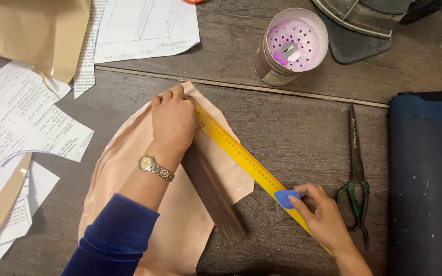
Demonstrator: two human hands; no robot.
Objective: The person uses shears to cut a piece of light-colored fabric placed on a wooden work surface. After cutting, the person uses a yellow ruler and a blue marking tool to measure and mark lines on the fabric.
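Hands work over a dark wooden table (302, 138) in the head view. The left hand (172, 120), with a metal wristwatch (155, 168) and a blue velvet sleeve (111, 237), presses flat, its fingers together, on a long yellow metal ruler (241, 156) and the glossy peach-coloured piece of material (180, 225) under it. The ruler runs diagonally from the top corner of the peach piece down to the right, past its edge onto the bare table. A dark brown wooden bar (213, 197) lies on the peach piece just beside the ruler, its upper end hidden under the left hand. The right hand (323, 214) has its fingers pinched on a small blue flat marking chalk (285, 198), which touches the ruler near its lower end. Black scissors with green-wrapped handles (356, 174) lie closed just right of that hand. A round tin with a perforated, purple-stained top (291, 46) stands above, printed paper sheets (21, 122) lie at the left, and folded dark blue cloth (427, 179) lies at the right.
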